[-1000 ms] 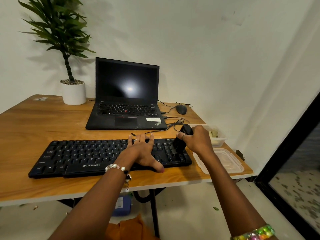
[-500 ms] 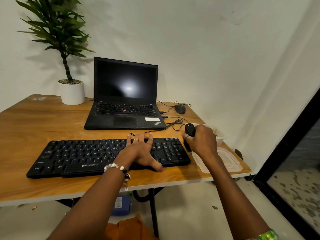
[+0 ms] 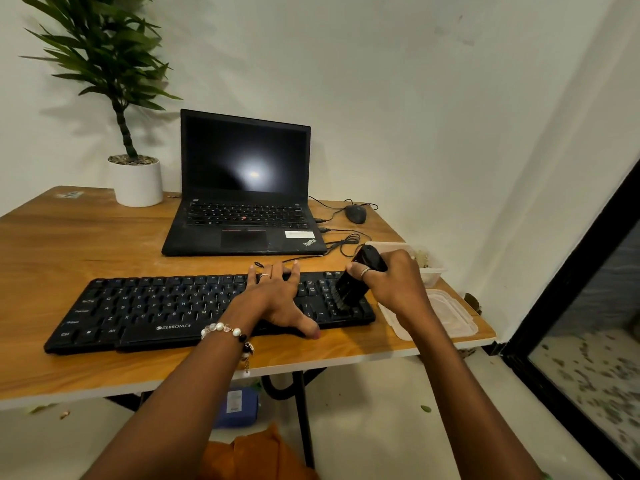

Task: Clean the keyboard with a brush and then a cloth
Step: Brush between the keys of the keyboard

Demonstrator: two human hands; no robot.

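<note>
A black keyboard (image 3: 152, 308) lies along the front of the wooden table (image 3: 62, 244). My left hand (image 3: 277, 299) rests flat on its right-middle keys, fingers spread, holding it down. My right hand (image 3: 394, 289) grips a black brush (image 3: 353, 285) by its handle. The bristles touch the number pad at the keyboard's right end. No cloth is visible on the table.
A black laptop (image 3: 242, 188) stands open behind the keyboard, with a wired mouse (image 3: 355, 214) and cables to its right. A potted plant (image 3: 136, 178) is at the back left. A clear plastic container (image 3: 431, 268) and its lid (image 3: 450, 317) sit at the table's right edge.
My right hand swung the brush off past the keyboard's right edge, then brought it back onto the number pad. My left hand stayed put on the keys.
</note>
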